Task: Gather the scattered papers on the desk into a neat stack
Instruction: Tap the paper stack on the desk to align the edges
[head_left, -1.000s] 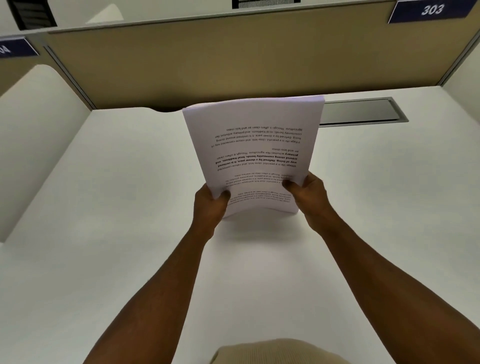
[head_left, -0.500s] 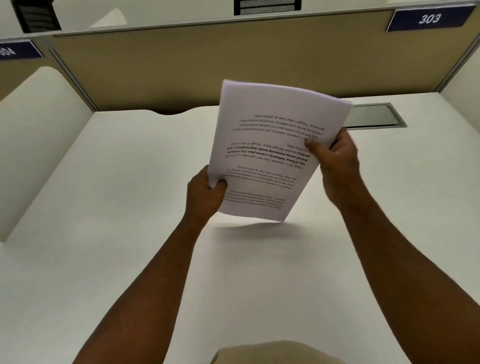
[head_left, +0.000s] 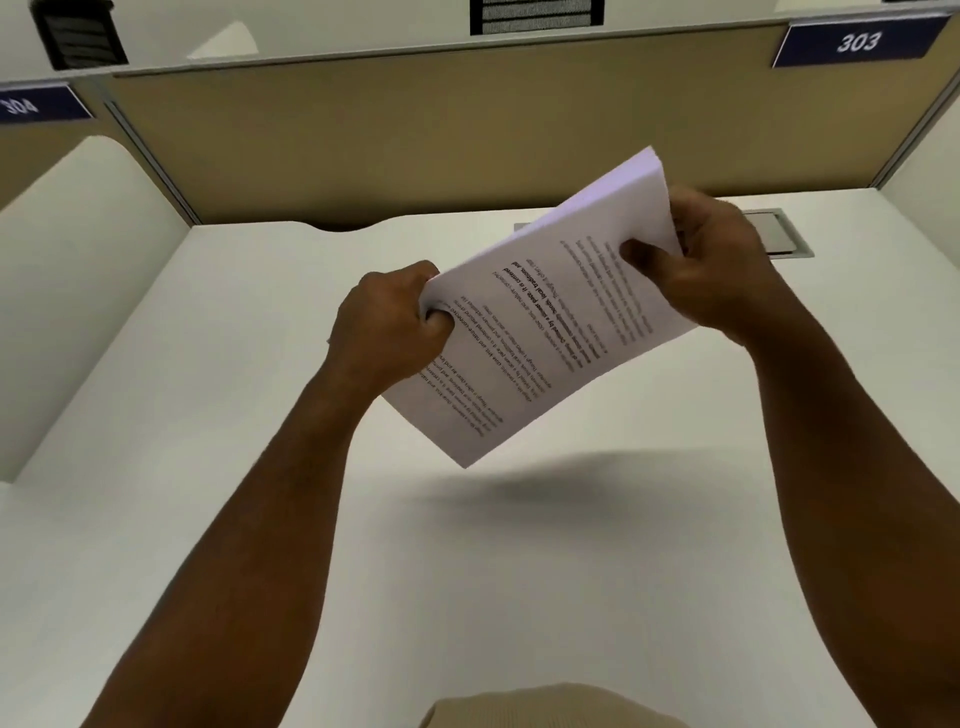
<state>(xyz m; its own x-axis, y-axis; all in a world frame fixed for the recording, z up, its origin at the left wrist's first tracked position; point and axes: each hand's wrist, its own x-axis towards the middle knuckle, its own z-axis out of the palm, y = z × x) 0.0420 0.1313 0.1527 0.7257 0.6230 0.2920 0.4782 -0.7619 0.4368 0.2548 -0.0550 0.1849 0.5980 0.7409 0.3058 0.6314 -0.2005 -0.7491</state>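
Signs on the partition read 303 (head_left: 860, 42) and 304 (head_left: 21, 106). Papers (head_left: 550, 317), print blurred, hang tilted above the desk (head_left: 208, 389), left hand (head_left: 389, 325) and right hand (head_left: 722, 270) each clamped on an opposite edge. Bare desktop lies all round; a grommet plate (head_left: 779, 236) sits behind.

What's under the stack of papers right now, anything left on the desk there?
The stack of papers is held in the air by the left hand and right hand. Beneath it lies bare white desk with the stack's shadow. It partly covers the grey desk panel behind.
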